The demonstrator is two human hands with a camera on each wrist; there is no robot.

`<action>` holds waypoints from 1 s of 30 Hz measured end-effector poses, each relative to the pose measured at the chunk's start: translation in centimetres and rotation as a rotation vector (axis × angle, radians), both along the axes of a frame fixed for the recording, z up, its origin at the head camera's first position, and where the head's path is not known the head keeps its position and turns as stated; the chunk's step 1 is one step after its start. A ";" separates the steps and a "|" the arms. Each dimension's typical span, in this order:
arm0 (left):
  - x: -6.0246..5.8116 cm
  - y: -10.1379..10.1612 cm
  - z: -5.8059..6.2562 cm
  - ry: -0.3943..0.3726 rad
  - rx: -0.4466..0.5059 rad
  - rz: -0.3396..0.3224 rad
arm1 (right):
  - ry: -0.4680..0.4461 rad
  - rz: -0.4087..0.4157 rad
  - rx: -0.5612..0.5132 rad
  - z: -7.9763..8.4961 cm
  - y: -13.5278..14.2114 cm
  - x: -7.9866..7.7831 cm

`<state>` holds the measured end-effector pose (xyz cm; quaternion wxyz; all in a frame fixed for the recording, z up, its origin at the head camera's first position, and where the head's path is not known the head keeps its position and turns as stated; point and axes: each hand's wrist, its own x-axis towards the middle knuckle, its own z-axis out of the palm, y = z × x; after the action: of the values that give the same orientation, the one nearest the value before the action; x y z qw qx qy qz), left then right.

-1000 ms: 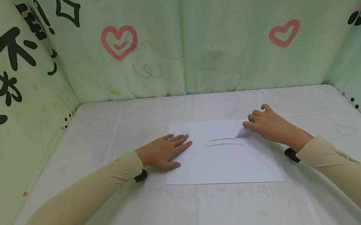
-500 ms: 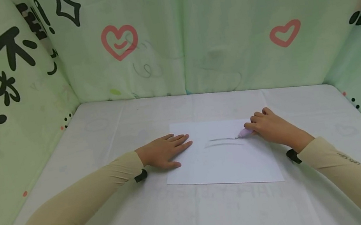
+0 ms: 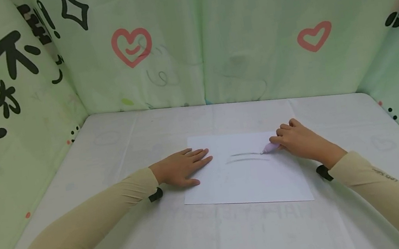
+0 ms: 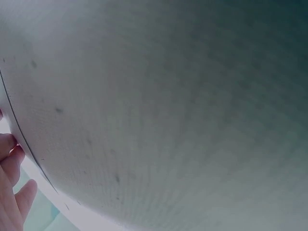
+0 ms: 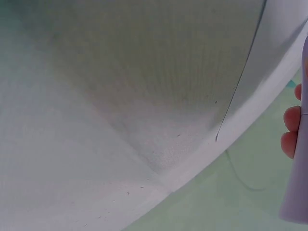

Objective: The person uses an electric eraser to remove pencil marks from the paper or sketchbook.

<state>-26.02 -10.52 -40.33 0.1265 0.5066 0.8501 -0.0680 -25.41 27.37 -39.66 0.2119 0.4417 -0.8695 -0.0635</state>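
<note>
A sheet of white paper (image 3: 248,186) lies on the white table, with two grey, roughly parallel lines (image 3: 246,160) across its middle. My left hand (image 3: 181,168) rests flat, fingers spread, on the paper's left edge. My right hand (image 3: 300,141) grips a thick lavender pen-like tool (image 3: 269,147) over the paper's right part. Its narrow tip points down-left at the right end of the upper line; whether it touches is too small to tell. In the right wrist view, fingers (image 5: 291,119) curl round the tool's smooth body (image 5: 297,178). Only some left fingers (image 4: 10,161) show in the left wrist view.
The table (image 3: 156,244) has rounded far corners and a pale, faintly marked cover. Green cloth walls (image 3: 244,13) with hearts and black lettering enclose it at the back and both sides. A black strap (image 3: 323,172) shows under the right wrist, another (image 3: 155,194) under the left.
Over the first half second my right hand shifts slightly toward me and to the right with the tool, then stays nearly still. The left hand and the paper keep their places.
</note>
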 end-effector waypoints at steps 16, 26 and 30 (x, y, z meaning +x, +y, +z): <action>0.1 -0.1 0.2 0.001 0.006 -0.004 | 0.008 -0.020 0.016 0.1 -0.2 -0.1; 0.1 -0.1 0.2 -0.011 0.009 0.002 | 0.007 -0.022 0.017 -0.2 -0.1 -0.4; 0.0 -0.1 0.1 -0.011 0.013 -0.001 | -0.002 -0.014 0.028 -0.1 -0.2 -0.3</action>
<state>-25.97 -10.62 -40.19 0.1280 0.5081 0.8496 -0.0599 -25.75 27.13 -39.78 0.2042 0.4385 -0.8718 -0.0768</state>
